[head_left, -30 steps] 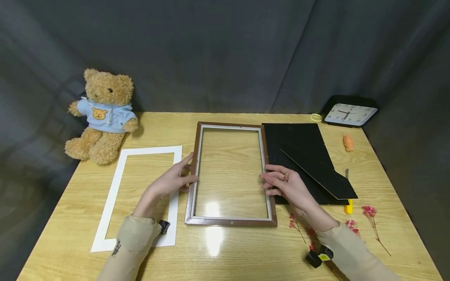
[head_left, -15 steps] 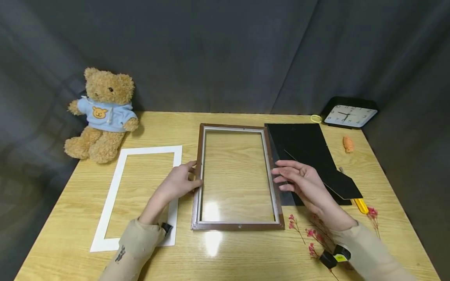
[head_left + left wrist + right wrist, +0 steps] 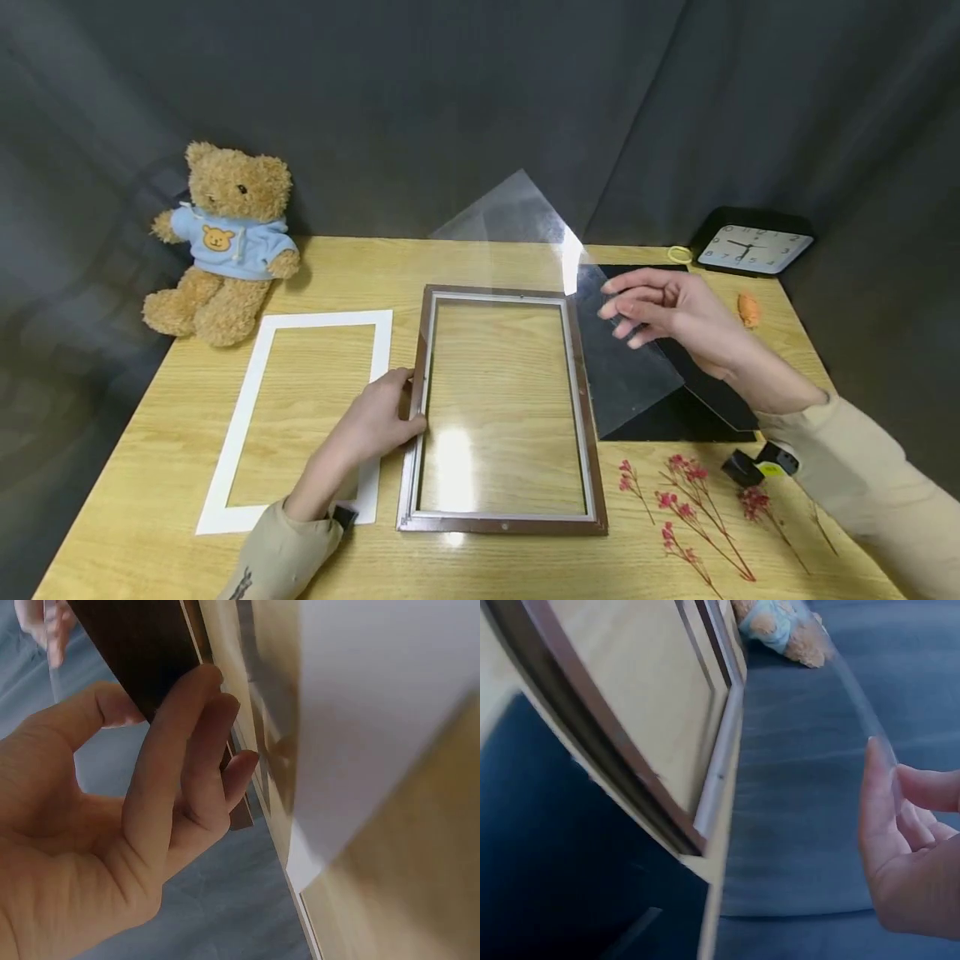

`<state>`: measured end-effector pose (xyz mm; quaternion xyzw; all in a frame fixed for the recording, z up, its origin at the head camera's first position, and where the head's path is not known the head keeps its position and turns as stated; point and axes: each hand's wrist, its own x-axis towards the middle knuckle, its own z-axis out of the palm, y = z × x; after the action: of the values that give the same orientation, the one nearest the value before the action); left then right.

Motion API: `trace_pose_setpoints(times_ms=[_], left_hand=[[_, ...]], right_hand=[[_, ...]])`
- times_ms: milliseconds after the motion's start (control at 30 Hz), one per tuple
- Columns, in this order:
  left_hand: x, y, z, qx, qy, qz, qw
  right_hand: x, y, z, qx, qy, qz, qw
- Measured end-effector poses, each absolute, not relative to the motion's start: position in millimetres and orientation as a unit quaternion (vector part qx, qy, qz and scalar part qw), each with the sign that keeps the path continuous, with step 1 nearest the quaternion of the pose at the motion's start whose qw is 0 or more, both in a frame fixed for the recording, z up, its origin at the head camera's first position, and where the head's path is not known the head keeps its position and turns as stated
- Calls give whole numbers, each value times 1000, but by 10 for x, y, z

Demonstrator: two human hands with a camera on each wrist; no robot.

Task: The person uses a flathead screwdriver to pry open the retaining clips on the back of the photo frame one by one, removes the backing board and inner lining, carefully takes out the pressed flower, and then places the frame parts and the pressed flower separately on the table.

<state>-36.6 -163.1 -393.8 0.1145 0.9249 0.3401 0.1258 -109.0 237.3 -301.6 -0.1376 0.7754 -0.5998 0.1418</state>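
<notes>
In the head view a brown picture frame [image 3: 504, 525] lies mid-table with its silver inner lip facing up. My left hand [image 3: 375, 425] holds its left side, thumb on top; in the left wrist view the fingers [image 3: 161, 772] wrap the frame's dark edge [image 3: 139, 645]. Above the frame's far right corner, my right hand [image 3: 678, 321] pinches a clear sheet [image 3: 517, 221] by its edge. The sheet is tilted, one corner up against the curtain, another over the black backing board [image 3: 622, 429]. In the right wrist view the sheet [image 3: 859, 694] appears as a thin strip between thumb and fingers.
A white mat [image 3: 247, 400] lies left of the frame, beside a teddy bear [image 3: 236, 242]. Pink dried flowers [image 3: 686, 508] lie at front right. A black clock [image 3: 757, 242], a yellow ring [image 3: 679, 255] and an orange object [image 3: 747, 310] are at back right.
My right hand has left the frame's right side and gone up and right, lifting the clear sheet off the frame. The frame has shifted slightly toward me with my left hand still on it.
</notes>
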Motion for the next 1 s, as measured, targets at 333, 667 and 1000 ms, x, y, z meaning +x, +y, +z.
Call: trace_pose_setpoints(times_ms=[333, 667, 1000], left_hand=[[-79, -1838, -4303, 118, 928, 337, 103], [186, -1903, -4400, 108, 933, 320, 121], [460, -1811, -4075, 127, 927, 330, 129]], right_hand=[[-1650, 2130, -2598, -173, 850, -492, 70], [-2321, 1802, -2566, -149, 890, -428, 53], [-2782, 1504, -2650, -191, 904, -379, 45]])
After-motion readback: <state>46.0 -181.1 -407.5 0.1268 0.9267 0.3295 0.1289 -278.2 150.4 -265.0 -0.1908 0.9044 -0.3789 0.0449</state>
